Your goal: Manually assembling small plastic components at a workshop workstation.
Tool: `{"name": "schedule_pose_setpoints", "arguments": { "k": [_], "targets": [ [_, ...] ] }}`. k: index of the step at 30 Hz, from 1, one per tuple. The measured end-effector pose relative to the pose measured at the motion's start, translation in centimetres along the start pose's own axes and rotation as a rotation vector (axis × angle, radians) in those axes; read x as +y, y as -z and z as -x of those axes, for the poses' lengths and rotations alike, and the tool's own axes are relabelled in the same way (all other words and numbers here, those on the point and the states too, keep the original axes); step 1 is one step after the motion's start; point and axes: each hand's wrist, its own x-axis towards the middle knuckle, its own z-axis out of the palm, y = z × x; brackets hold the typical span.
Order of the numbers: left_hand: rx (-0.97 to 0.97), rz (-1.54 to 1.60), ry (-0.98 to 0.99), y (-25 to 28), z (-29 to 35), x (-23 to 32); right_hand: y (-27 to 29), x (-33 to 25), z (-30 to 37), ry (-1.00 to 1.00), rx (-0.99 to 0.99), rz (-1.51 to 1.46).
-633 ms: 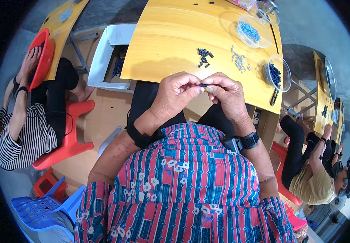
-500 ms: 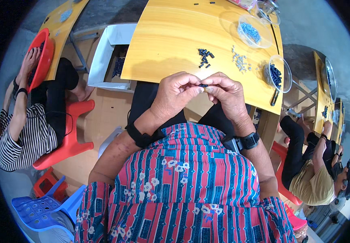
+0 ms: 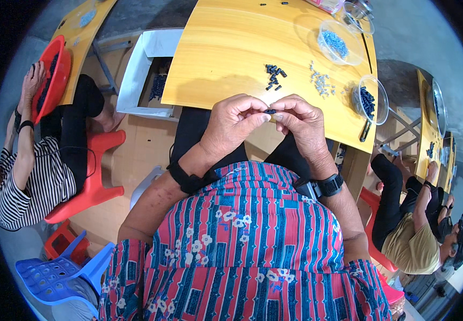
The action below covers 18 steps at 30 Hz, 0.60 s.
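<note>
At the near edge of the yellow wooden table, my left hand and my right hand meet, both closed in a pinch. Between their fingertips they hold one small black cylindrical piece; the fingers cover most of it. Just beyond lies a loose pile of similar black pieces. To its right small clear-grey pieces are scattered. By the right edge a clear round tub holds many dark pieces.
Farther back stand a clear bowl of light-blue pieces and another clear container. A white box sits left of the table. On the left a person in stripes reaches into a red basin; another person sits at right.
The table has shifted slightly right and down in the picture. My hands keep their pinch on the small black piece. The striped person's hand has moved a little left over the red basin.
</note>
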Motion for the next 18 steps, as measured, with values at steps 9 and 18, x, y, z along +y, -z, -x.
{"name": "schedule_pose_setpoints", "arguments": {
  "k": [9, 18],
  "targets": [
    [0.056, -0.001, -0.035, -0.48, -0.03, 0.14, 0.16, 0.19, 0.28, -0.008, 0.000, 0.005],
    [0.109, -0.051, -0.071, 0.02, -0.18, 0.03, -0.54, 0.10, -0.03, 0.040, -0.001, 0.008]
  ]
}}
